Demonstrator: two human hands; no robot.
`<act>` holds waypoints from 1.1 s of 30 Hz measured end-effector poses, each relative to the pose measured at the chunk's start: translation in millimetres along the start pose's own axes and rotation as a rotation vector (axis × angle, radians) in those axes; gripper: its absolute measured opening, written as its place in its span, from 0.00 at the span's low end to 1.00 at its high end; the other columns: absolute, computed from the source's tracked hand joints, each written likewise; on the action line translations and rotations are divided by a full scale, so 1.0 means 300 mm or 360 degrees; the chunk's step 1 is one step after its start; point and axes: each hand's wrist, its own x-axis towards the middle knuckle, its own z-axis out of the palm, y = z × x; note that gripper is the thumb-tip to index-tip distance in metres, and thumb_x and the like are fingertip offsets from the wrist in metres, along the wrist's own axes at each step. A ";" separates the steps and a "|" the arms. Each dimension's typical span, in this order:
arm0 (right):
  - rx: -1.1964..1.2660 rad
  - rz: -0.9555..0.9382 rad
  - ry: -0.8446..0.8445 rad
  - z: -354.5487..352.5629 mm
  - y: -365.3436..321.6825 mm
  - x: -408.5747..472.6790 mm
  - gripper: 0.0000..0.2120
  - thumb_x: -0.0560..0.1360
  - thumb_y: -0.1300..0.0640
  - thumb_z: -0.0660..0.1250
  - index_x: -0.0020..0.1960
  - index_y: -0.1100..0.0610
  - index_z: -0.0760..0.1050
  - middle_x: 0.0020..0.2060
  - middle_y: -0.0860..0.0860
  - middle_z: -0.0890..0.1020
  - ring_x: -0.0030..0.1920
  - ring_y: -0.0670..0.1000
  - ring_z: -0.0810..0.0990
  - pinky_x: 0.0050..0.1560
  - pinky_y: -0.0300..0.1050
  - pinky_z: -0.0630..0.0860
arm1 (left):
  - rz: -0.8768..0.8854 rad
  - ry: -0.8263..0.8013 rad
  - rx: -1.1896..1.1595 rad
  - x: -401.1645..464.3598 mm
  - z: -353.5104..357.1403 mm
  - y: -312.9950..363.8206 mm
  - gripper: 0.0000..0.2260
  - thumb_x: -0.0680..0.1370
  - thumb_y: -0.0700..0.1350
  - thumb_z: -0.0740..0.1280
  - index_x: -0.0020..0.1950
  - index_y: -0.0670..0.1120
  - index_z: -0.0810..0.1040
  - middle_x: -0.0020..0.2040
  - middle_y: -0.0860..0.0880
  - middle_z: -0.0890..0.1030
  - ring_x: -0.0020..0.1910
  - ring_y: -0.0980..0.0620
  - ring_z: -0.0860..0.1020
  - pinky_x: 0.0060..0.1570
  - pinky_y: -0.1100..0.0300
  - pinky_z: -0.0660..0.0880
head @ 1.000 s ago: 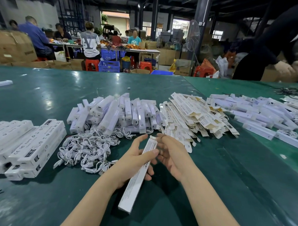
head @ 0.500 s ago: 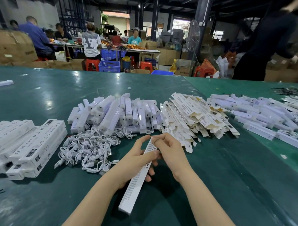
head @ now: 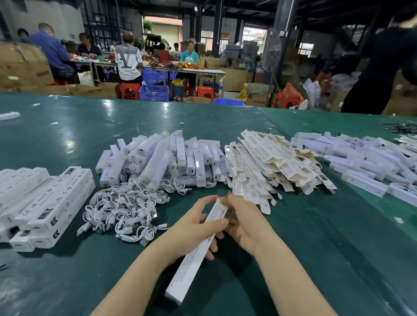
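A long white carton (head: pixel 192 259) printed "SMART LAMP" lies slanted above the green table (head: pixel 317 256), its near end pointing toward me. My left hand (head: pixel 191 225) grips the carton round its upper part, thumb across the front. My right hand (head: pixel 245 220) holds the carton's far end with curled fingers, its fingertips on the end flap. The flap itself is mostly hidden by my fingers.
A stack of filled cartons (head: pixel 38 204) lies at the left. A heap of white cables (head: pixel 123 209) and a pile of white lamp bars (head: pixel 160 158) sit ahead, flat unfolded cartons (head: pixel 273 167) to their right, more bars (head: pixel 368 163) far right. A person in black (head: pixel 383 69) stands behind.
My right hand's fingers have closed over the carton's far end. The carton has risen a little. The person in black at the back right has shifted.
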 end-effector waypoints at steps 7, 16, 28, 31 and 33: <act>-0.0568 -0.0509 0.0050 0.038 0.030 -0.017 0.06 0.79 0.58 0.63 0.46 0.54 0.77 0.29 0.48 0.78 0.25 0.47 0.73 0.28 0.39 0.72 | -0.0033 0.0112 -0.0103 -0.003 -0.009 0.014 0.23 0.77 0.47 0.67 0.70 0.59 0.66 0.37 0.50 0.81 0.32 0.50 0.79 0.31 0.58 0.77; -0.0201 -0.0510 0.0435 0.011 0.014 0.004 0.09 0.77 0.65 0.64 0.45 0.56 0.81 0.41 0.48 0.83 0.39 0.44 0.80 0.42 0.40 0.78 | -0.0093 0.0161 -0.0154 -0.001 -0.007 0.023 0.28 0.76 0.43 0.71 0.70 0.58 0.63 0.50 0.45 0.84 0.39 0.48 0.84 0.38 0.57 0.80; 0.0138 -0.0599 0.0855 -0.022 -0.001 0.018 0.11 0.80 0.57 0.60 0.45 0.49 0.79 0.42 0.48 0.80 0.38 0.45 0.76 0.42 0.40 0.74 | 0.0003 0.0907 -0.0354 0.015 -0.030 0.042 0.14 0.82 0.52 0.58 0.49 0.48 0.81 0.34 0.48 0.80 0.20 0.56 0.66 0.19 0.67 0.62; -0.0026 -0.0692 0.0803 0.012 0.034 0.012 0.10 0.81 0.57 0.59 0.47 0.46 0.77 0.43 0.45 0.79 0.39 0.42 0.76 0.42 0.38 0.74 | 0.0152 0.1216 -0.0506 0.000 -0.031 0.040 0.16 0.78 0.54 0.58 0.37 0.49 0.81 0.35 0.50 0.80 0.22 0.59 0.70 0.19 0.66 0.63; -0.0043 -0.0706 0.0773 0.027 0.051 0.012 0.08 0.81 0.57 0.60 0.48 0.50 0.77 0.42 0.46 0.79 0.40 0.44 0.76 0.43 0.40 0.75 | 0.0185 0.1369 -0.0468 -0.006 -0.035 0.038 0.17 0.73 0.55 0.56 0.32 0.53 0.80 0.41 0.48 0.80 0.31 0.56 0.76 0.22 0.64 0.65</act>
